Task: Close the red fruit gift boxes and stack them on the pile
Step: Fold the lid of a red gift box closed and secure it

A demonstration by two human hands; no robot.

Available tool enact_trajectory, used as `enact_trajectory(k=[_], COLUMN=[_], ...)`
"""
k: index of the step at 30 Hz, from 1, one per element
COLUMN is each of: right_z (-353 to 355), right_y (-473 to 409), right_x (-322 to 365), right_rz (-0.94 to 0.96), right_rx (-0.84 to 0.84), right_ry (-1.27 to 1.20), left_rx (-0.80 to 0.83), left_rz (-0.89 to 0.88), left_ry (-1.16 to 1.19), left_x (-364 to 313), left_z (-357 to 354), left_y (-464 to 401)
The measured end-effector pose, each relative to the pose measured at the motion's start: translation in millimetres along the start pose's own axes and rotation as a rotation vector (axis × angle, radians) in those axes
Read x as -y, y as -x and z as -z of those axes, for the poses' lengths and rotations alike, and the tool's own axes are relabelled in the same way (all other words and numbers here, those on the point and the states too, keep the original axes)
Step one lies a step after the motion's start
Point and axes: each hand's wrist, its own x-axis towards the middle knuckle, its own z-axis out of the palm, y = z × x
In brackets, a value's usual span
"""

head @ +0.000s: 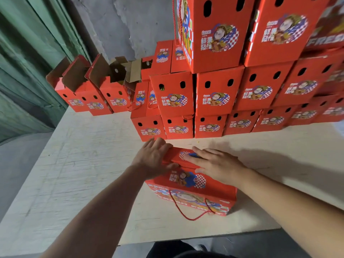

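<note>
Both hands, left hand (154, 157) and right hand (216, 165), press flat-fingered on the box (188, 185) lid, pile (214, 97) directly beyond.

The gift box (193, 185) is red, printed with a blue-and-white checkered cartoon emblem and white characters, and fitted with a red cord handle (188, 211); the stacked pile (219, 97) repeats this print with black oval holes, the open boxes (93, 90) show brown cardboard flaps, and the table (74, 164) is pale beige.
</note>
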Motion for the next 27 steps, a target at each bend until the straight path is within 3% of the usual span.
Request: enact_trajectory(k=[4,11,16,20,24,27], right_z=[-11.3,-11.9,7.9,-11.0,-19.5,-22.7], right_y=[0.8,-6.3,7.1,10.4,6.9,7.0], right_x=[5.7,14.3,-5.3,13.5,12.2,15.3], right_rz=[-0.017,-0.181,-0.312,-0.313,-0.309,-0.320], right_rx=[-0.144,0.123,0.144,0.077,-0.002,-0.013], right_ry=[0.083,-0.034,-0.167,0.057,0.123,0.141], left_rx=[0.060,0.080,0.065,0.041,0.033,-0.113], left_rz=[-0.102,-0.046,0.002,-0.005,0.021,0.018], left_ry=[0.003,-0.164,0.043,-0.033,-0.126,-0.197], left_x=[2.3,-3.8,7.2,-0.5,-9.4,-20.4], left_z=[-8.8,-21.2,-3.6,-9.4,-17.2,-20.5], left_y=[-2.7,3.6,-4.2,-0.2,3.3,7.5])
